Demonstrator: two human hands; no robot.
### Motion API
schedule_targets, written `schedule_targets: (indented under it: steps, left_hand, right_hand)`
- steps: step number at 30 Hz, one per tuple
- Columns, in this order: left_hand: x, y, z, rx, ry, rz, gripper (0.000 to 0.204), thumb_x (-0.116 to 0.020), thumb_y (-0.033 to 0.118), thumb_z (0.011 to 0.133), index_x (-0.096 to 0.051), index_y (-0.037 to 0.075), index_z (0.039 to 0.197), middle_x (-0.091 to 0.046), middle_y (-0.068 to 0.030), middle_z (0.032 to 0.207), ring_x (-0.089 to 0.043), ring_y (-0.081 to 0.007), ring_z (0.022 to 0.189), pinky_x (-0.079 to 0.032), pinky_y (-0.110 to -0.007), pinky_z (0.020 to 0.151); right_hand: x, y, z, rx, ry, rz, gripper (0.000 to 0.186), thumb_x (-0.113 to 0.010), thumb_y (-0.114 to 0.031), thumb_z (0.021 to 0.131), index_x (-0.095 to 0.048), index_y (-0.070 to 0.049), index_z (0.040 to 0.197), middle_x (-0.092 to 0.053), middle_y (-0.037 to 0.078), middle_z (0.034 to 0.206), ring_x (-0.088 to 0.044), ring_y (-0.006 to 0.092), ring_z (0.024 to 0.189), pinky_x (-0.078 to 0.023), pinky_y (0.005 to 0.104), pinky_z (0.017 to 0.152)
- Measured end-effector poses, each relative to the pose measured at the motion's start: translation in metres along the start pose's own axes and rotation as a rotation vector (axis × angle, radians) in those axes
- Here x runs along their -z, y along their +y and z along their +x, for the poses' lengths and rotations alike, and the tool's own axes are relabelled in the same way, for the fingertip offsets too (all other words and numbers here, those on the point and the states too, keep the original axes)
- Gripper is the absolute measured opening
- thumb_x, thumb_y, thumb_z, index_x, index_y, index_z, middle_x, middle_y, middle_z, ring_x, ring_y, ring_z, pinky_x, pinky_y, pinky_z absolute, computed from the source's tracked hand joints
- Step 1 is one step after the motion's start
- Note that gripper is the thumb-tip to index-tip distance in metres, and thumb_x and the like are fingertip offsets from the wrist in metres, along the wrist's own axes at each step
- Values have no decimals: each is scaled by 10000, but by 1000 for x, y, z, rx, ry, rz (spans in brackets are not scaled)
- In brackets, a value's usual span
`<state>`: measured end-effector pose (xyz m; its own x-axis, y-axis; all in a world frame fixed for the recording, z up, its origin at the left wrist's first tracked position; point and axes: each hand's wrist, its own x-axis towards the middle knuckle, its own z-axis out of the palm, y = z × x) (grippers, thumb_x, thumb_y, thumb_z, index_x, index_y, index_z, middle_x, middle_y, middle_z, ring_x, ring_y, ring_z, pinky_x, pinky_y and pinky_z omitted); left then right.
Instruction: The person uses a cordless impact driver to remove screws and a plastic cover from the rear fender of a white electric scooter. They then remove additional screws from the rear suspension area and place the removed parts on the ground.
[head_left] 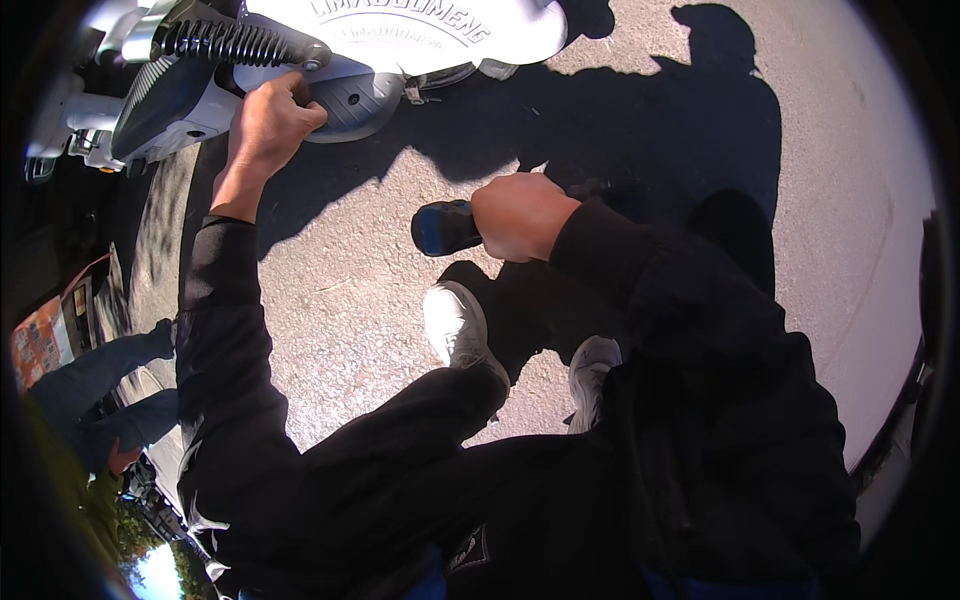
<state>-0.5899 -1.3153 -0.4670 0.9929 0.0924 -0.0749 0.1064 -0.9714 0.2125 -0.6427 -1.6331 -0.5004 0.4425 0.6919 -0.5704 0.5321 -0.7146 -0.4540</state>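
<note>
My left hand (272,122) reaches up to the scooter, its fingers curled into a pinch against a grey plastic cover (350,105) just below the shock absorber. Whatever sits between those fingertips, if anything, is hidden. Lower and to the right, my right hand (520,217) is wrapped around a black hand tool with a blue rounded end (440,229), held above the ground. Its far part is lost in dark shadow, so its exact kind does not show. A black coiled shock absorber (228,43) runs above my left hand, beside a white body panel (420,28).
My white shoes (456,322) stand on rough sunlit pavement (330,340), with shadows across it. At the left edge, another person's legs in dark trousers (95,385) are near an orange-and-white printed item (42,343). The scooter fills the upper left.
</note>
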Motion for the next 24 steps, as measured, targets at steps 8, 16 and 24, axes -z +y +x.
schedule_targets:
  steps: [8, 16, 24]
  left_hand:
    - [2, -40, -5, 148, 34, -583, 363, -725, 332, 886, -730, -17, 985, -725, -85, 772, -673, -209, 713, -532, -336, 728]
    - [7, -22, 0, 84, -2, -295, 467, -773, 360, 754, -724, -24, 1016, -734, -173, 907, -704, -276, 836, -538, -356, 813]
    - [1, 8, 7, 32, 12, -19, 436, -748, 292, 727, -751, -8, 1043, -762, -205, 895, -751, -349, 855, -583, -416, 830]
  right_hand:
    - [3, -3, 0, -53, -41, -17, 289, -780, -235, 805, -777, -3, 978, -756, 218, 939, -745, 407, 935, -599, 487, 821]
    - [2, -9, 2, -33, -18, -64, 189, -682, -115, 809, -778, -4, 929, -757, 216, 914, -752, 402, 895, -597, 479, 810]
    - [1, -8, 2, -34, -17, -48, 232, -742, -187, 802, -779, -8, 945, -761, 213, 937, -749, 398, 925, -601, 474, 825]
